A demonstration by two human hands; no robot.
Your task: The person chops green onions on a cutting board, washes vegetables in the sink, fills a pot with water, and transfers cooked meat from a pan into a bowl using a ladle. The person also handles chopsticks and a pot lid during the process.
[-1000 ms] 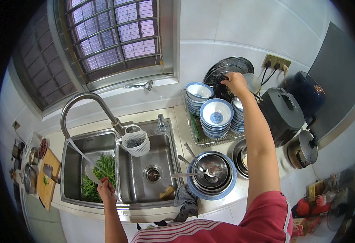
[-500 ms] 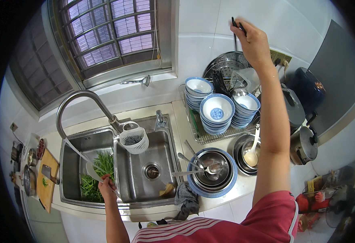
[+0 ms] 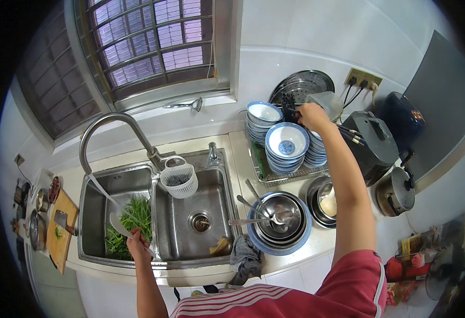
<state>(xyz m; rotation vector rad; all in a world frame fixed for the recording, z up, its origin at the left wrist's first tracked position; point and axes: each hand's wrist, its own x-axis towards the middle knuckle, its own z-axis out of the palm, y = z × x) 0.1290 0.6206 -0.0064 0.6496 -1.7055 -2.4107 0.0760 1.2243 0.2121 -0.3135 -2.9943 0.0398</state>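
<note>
My left hand grips a white spoon over leafy greens in the left sink basin. Water runs from the curved faucet toward the spoon. My right hand is at the dish rack, fingers closed beside a cluster of black utensils. Dark sticks with pale bands, like chopsticks, show beyond my right forearm. Whether that hand holds them is hidden. Stacked blue-and-white bowls stand just below the hand.
Nested bowls with metal spoons sit right of the sink. A white strainer basket hangs at the right basin. A cleaver lies on a cutting board at the left. A lidded pot and dark appliances stand at the right.
My right hand has come down from high near the wall to the dish rack. The metal ladle bowl seen above the bowls is no longer visible. My left hand stays with the white spoon.
</note>
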